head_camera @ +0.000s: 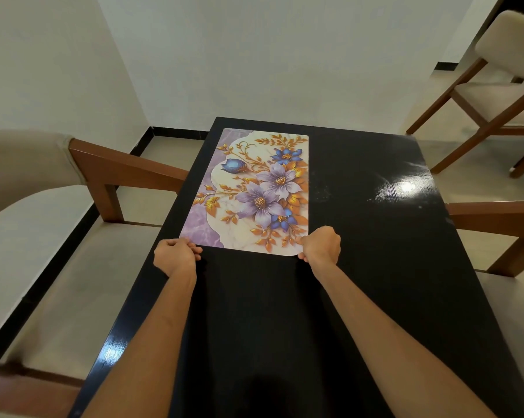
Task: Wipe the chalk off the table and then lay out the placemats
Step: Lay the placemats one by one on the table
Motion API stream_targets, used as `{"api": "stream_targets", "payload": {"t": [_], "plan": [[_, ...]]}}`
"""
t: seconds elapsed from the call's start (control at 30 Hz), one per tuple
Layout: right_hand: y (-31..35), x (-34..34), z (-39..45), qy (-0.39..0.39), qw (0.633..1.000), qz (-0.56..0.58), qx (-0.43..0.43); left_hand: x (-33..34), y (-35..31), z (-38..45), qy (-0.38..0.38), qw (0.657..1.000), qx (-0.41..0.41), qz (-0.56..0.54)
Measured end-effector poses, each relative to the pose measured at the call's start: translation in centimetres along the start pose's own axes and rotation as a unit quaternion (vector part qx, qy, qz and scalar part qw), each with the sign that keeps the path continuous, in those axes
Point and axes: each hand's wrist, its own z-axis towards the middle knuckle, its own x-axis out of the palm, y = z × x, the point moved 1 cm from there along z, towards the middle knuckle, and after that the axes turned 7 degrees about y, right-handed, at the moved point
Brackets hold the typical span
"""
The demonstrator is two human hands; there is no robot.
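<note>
Here we hold the placemat (254, 191) flat on the black table (375, 236), far left part, purple and blue flowers, gold leaves, marbled cream ground, left hand (176, 255) pinching its near-left corner, right hand (321, 245) its near-right.

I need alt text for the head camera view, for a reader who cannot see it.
Two hands, left hand and right hand, hold the near corners of a floral placemat lying on the far left part of a black table. Cushioned wooden chairs stand around it.
</note>
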Motion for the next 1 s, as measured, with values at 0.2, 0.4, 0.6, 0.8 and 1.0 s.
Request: {"api": "stream_targets", "payload": {"t": [0.2,0.4,0.6,0.8,1.0], "plan": [[0.1,0.0,-0.1,0.002,1.000,-0.002,-0.002,-0.1,0.0,0.1,0.001,1.000,-0.003,0.004],[0.0,-0.2,0.2,0.010,1.000,-0.018,-0.010,0.2,0.3,0.4,-0.012,1.000,-0.002,0.015],[-0.1,-1.5,-1.2,-0.014,0.984,-0.159,-0.082,0.1,-0.7,0.5,-0.040,0.995,-0.024,0.083],[-1.9,-2.8,-5.5,-0.052,0.987,-0.057,-0.139,-0.9,-1.3,-5.6,-0.013,0.973,0.162,0.162],[-5.1,-3.2,-12.5,0.009,0.981,-0.001,-0.192,-5.0,3.1,-13.1,0.061,0.960,0.223,0.158]]}}
